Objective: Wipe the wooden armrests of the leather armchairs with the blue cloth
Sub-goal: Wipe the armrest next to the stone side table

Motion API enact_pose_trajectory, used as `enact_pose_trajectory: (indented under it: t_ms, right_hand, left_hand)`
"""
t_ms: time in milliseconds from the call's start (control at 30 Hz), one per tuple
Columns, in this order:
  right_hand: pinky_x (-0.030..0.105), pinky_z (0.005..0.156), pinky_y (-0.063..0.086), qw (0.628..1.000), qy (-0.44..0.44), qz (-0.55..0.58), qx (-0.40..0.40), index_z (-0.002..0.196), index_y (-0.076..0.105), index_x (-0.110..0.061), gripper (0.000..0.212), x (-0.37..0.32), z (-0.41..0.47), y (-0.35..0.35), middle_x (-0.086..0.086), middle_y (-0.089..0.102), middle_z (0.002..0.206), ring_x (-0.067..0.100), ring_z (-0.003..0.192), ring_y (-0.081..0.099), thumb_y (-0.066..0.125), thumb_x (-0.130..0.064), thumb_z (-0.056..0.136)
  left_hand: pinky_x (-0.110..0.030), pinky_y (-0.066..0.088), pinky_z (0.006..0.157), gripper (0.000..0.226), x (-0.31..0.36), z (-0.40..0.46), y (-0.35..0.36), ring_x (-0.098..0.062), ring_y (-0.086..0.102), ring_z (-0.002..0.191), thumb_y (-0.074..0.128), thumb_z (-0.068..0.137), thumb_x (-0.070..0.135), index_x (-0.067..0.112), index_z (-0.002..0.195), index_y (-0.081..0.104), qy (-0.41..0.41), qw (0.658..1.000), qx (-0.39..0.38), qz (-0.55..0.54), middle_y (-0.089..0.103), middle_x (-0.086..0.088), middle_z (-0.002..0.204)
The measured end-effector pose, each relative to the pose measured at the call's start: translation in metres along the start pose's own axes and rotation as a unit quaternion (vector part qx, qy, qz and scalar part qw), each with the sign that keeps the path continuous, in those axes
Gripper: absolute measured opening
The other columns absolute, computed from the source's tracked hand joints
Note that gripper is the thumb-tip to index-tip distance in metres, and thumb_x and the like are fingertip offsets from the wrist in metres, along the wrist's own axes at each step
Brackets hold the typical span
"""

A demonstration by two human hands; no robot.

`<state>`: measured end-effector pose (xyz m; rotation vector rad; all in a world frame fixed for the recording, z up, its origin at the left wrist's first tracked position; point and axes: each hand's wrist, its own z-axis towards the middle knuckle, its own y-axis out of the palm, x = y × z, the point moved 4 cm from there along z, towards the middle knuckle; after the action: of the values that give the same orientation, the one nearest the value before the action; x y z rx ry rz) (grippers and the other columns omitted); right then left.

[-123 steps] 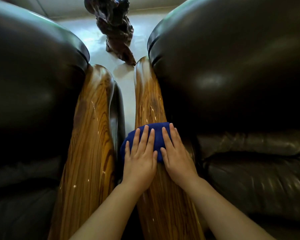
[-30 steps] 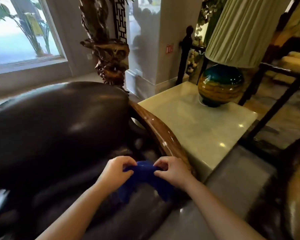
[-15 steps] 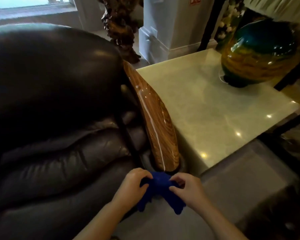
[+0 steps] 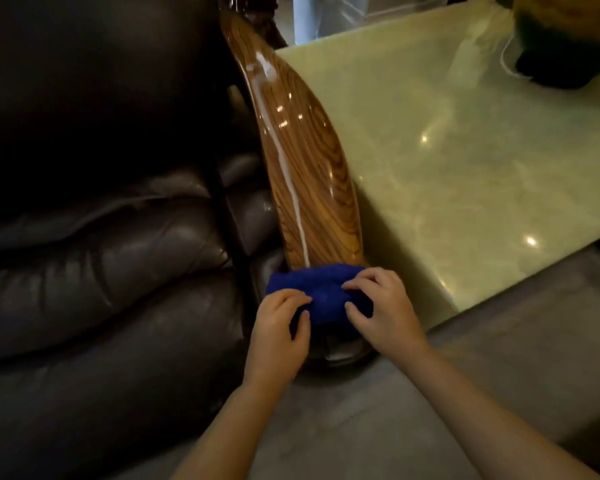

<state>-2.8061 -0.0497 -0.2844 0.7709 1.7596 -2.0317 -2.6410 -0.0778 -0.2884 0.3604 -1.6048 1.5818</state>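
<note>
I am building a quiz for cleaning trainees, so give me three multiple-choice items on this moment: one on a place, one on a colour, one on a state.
1. Where does the blue cloth lie?
A. on the near end of the wooden armrest
B. on the stone side table
C. on the leather seat cushion

2. What colour is the side table top?
A. red
B. pale yellow-green
C. black

3. How do the hands stand?
A. both hang idle
B. only the left hand touches the cloth
C. the left hand and the right hand both hold the cloth with curled fingers

Answers: 1 A, the cloth covers the armrest's near tip; 2 B, the glossy top is pale yellow-green; 3 C, fingers of both hands curl into the cloth.
</note>
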Motion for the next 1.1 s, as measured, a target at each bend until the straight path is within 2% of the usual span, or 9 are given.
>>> enact_pose_trajectory:
  t_ms: [100, 200, 267, 333, 500, 667, 800, 1033, 1100]
  right_hand:
    - [0.026, 0.093, 0.038, 0.989, -0.006, 0.055, 0.135, 0.106, 0.065, -0.013, 0.028, 0.008, -0.013, 0.015, 0.008, 0.059, 0.107, 0.016, 0.105, 0.048, 0.052, -0.025, 0.085]
    - [0.028, 0.109, 0.023, 0.973, 0.024, 0.063, 0.222, 0.136, 0.041, -0.018, 0.046, 0.012, -0.014, 0.022, 0.012, 0.041, 0.141, 0.018, 0.131, 0.033, 0.037, -0.028, 0.091]
    - [0.030, 0.116, 0.009, 0.967, 0.067, 0.084, 0.230, 0.144, 0.015, -0.023, 0.055, 0.014, -0.005, 0.027, 0.009, 0.018, 0.155, 0.018, 0.143, 0.011, 0.031, -0.033, 0.093]
    - [0.027, 0.116, 0.002, 0.963, 0.097, 0.102, 0.231, 0.145, 0.004, -0.022, 0.059, 0.017, 0.007, 0.036, 0.007, 0.004, 0.158, 0.016, 0.145, -0.001, 0.029, -0.037, 0.094]
    - [0.025, 0.117, 0.003, 0.961, 0.093, 0.102, 0.240, 0.143, -0.001, -0.027, 0.057, 0.020, 0.011, 0.056, -0.005, -0.004, 0.153, 0.013, 0.144, -0.003, 0.025, -0.041, 0.094]
    - [0.022, 0.117, 0.001, 0.969, 0.048, 0.121, 0.208, 0.144, 0.002, -0.024, 0.056, 0.026, 0.036, 0.049, 0.005, 0.000, 0.157, 0.016, 0.145, -0.003, 0.023, -0.036, 0.093]
    - [0.020, 0.115, -0.001, 0.985, -0.007, 0.063, 0.158, 0.144, 0.004, -0.025, 0.058, 0.024, 0.062, 0.041, 0.006, 0.003, 0.157, 0.016, 0.145, -0.003, 0.023, -0.041, 0.092]
    - [0.054, 0.115, 0.014, 0.980, 0.031, -0.019, 0.196, 0.146, 0.000, -0.029, 0.064, 0.010, 0.107, 0.023, 0.013, -0.002, 0.157, 0.026, 0.144, 0.000, 0.025, -0.052, 0.091]
    - [0.054, 0.115, 0.011, 0.981, 0.034, 0.007, 0.190, 0.144, -0.002, -0.035, 0.065, 0.013, 0.083, 0.031, 0.011, -0.006, 0.157, 0.024, 0.144, -0.003, 0.027, -0.055, 0.090]
  left_hand:
    - [-0.025, 0.042, 0.090, 0.024, -0.006, -0.008, 0.012, -0.003, 0.048, 0.098, 0.042, 0.088, 0.018, 0.018, 0.105, 0.060, -0.020, 0.983, 0.177, -0.034, 0.056, 0.003, 0.103]
    - [-0.026, 0.025, 0.109, 0.040, -0.005, 0.011, 0.025, -0.007, 0.031, 0.128, 0.033, 0.092, 0.021, 0.017, 0.130, 0.044, -0.055, 0.962, 0.268, -0.013, 0.042, -0.008, 0.137]
    - [-0.035, 0.014, 0.115, 0.049, -0.002, 0.026, 0.040, -0.014, 0.011, 0.141, 0.027, 0.094, 0.027, 0.019, 0.142, 0.024, -0.086, 0.961, 0.262, -0.001, 0.019, -0.009, 0.153]
    - [-0.039, 0.008, 0.116, 0.054, -0.002, 0.032, 0.058, -0.015, 0.001, 0.143, 0.023, 0.094, 0.032, 0.023, 0.145, 0.009, -0.122, 0.960, 0.251, 0.030, 0.006, -0.006, 0.157]
    - [-0.039, 0.006, 0.117, 0.054, -0.006, 0.031, 0.074, -0.013, -0.002, 0.143, 0.022, 0.094, 0.033, 0.026, 0.145, 0.003, -0.129, 0.955, 0.260, 0.059, -0.003, 0.003, 0.153]
    - [-0.039, 0.011, 0.117, 0.052, -0.010, 0.043, 0.071, -0.014, 0.002, 0.144, 0.022, 0.095, 0.029, 0.025, 0.144, 0.005, -0.018, 0.974, 0.223, 0.029, 0.004, 0.003, 0.154]
    - [-0.026, 0.004, 0.117, 0.053, -0.017, 0.062, 0.061, -0.011, -0.003, 0.144, 0.023, 0.094, 0.029, 0.025, 0.143, 0.003, 0.014, 0.984, 0.177, -0.001, -0.001, 0.006, 0.154]
    - [-0.036, 0.002, 0.116, 0.062, -0.012, 0.108, 0.034, -0.016, -0.008, 0.143, 0.032, 0.093, 0.034, 0.022, 0.145, 0.000, -0.038, 0.978, 0.204, -0.006, -0.008, -0.004, 0.157]
    - [-0.023, 0.003, 0.114, 0.063, -0.013, 0.083, 0.040, -0.012, -0.007, 0.143, 0.033, 0.093, 0.033, 0.024, 0.144, -0.004, -0.059, 0.972, 0.225, -0.042, -0.010, -0.004, 0.157]
